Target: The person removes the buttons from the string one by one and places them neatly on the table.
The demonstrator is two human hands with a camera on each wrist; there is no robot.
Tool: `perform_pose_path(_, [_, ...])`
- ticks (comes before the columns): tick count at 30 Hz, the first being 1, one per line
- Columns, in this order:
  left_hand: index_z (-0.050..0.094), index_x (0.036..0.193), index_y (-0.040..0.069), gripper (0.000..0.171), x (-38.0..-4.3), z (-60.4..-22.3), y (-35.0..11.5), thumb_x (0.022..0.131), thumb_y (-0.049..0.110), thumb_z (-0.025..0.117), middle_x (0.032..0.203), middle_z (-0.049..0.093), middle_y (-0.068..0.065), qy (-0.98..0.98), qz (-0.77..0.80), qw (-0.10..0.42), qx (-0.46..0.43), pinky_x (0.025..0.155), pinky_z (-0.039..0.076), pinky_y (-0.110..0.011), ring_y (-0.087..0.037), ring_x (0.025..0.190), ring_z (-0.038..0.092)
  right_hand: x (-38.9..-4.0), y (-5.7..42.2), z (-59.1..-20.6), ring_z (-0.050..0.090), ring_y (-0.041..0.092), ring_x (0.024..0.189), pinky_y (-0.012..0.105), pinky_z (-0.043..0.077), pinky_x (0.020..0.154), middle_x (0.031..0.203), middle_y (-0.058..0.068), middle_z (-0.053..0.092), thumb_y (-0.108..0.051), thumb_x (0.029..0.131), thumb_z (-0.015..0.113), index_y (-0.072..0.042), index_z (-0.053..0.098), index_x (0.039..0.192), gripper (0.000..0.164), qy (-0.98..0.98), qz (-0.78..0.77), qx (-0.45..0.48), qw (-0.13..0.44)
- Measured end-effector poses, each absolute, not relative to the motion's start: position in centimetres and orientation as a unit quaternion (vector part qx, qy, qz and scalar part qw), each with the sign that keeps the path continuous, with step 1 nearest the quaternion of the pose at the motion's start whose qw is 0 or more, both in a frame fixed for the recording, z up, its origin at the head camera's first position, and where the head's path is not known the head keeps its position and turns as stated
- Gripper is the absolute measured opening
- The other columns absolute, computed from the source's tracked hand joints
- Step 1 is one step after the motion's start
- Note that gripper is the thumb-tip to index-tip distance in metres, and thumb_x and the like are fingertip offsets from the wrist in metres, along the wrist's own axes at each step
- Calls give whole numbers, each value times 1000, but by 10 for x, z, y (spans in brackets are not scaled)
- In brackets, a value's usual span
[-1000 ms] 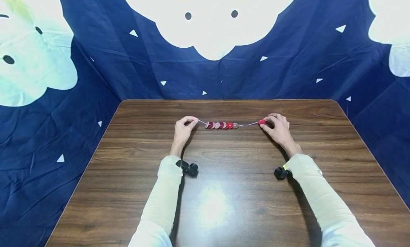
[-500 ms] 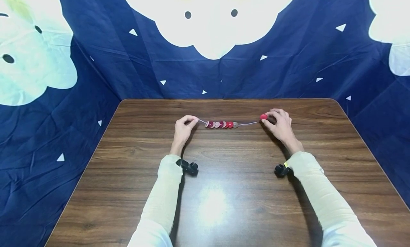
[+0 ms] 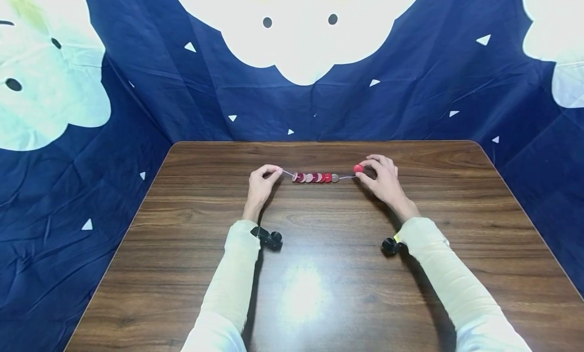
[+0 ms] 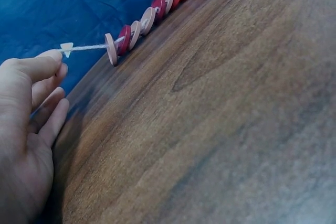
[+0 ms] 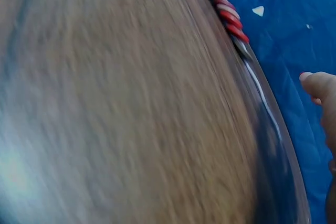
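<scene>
In the head view a row of overlapping buttons [image 3: 315, 178] in pink, dark red, red and grey sits threaded on a thin pale string [image 3: 348, 177]. My left hand [image 3: 261, 185] pinches the string's left end between thumb and index finger. The left wrist view shows that string [image 4: 86, 48] taut from the fingertips to the first pink button [image 4: 111, 50]. A single red button [image 3: 358, 168] is pinched by my right hand [image 3: 382, 177], just over the string's right stretch. In the right wrist view the string [image 5: 265, 100] lies on the table, apart from the raised right fingers [image 5: 320, 85].
The brown wood-grain table [image 3: 319, 210] has its far edge close beyond both hands. Behind it hangs a dark blue cloth [image 3: 315, 108] with white cloud shapes. Small black cameras are strapped to both wrists.
My right hand first lifts the red button away from the string's right end, then shifts left with it over the string. The left hand and the threaded buttons stay in place.
</scene>
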State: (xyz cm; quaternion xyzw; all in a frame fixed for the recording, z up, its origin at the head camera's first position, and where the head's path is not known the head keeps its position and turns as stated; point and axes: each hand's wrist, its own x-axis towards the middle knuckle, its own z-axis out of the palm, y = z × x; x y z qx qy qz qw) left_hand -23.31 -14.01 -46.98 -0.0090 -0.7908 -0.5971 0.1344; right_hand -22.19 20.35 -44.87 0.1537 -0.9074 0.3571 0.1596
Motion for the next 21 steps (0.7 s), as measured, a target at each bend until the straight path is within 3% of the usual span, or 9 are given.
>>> perform_pose_path(11, [74,92,6,18,-233,-471,-141,84,22,74,96,72,-13,-786,-604,132,-8,89,45,-28,-15,92,62,-214,170,-446,40,37,123,55,25,96,128,13,54,-27,84,73,-11,67,105,27,-906,338,205,155])
perform_pose_path(21, [74,90,10,13,-234,-472,-142,84,21,74,93,72,-6,-794,-594,131,-7,89,45,-27,-13,92,63,-207,142,-454,39,33,125,54,26,97,128,11,54,-31,83,74,-16,68,103,25,-902,322,247,148])
